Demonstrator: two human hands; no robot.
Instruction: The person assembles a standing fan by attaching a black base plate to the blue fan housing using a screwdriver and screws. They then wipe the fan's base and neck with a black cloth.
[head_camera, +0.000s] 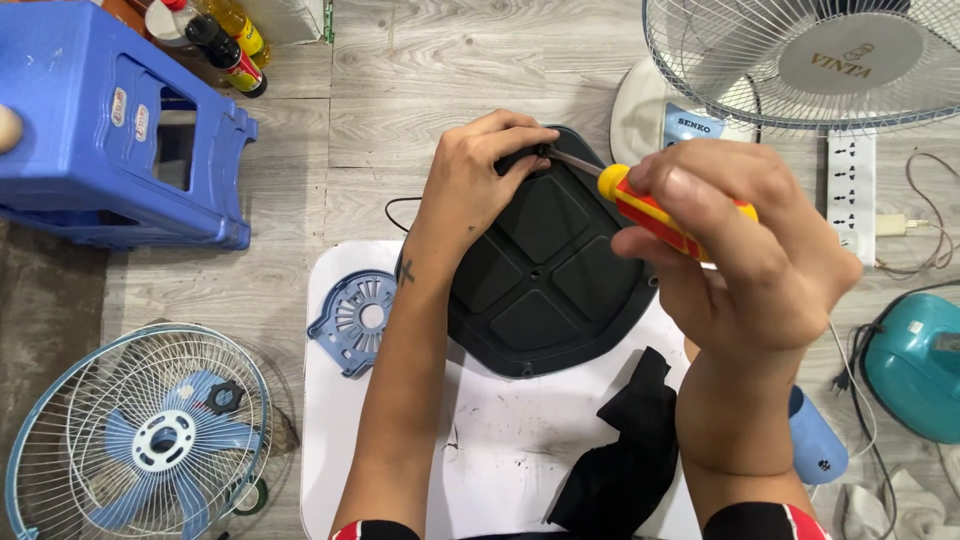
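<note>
Bare forearms, small cross tattoo on left forearm (408, 271), black sleeves w/ red-white trim at elbows

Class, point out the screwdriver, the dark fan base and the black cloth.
screwdriver (650, 212): head view, on its orange and yellow handle.
dark fan base (545, 290): head view, middle of its underside.
black cloth (625, 455): head view, on its folded middle.
</note>
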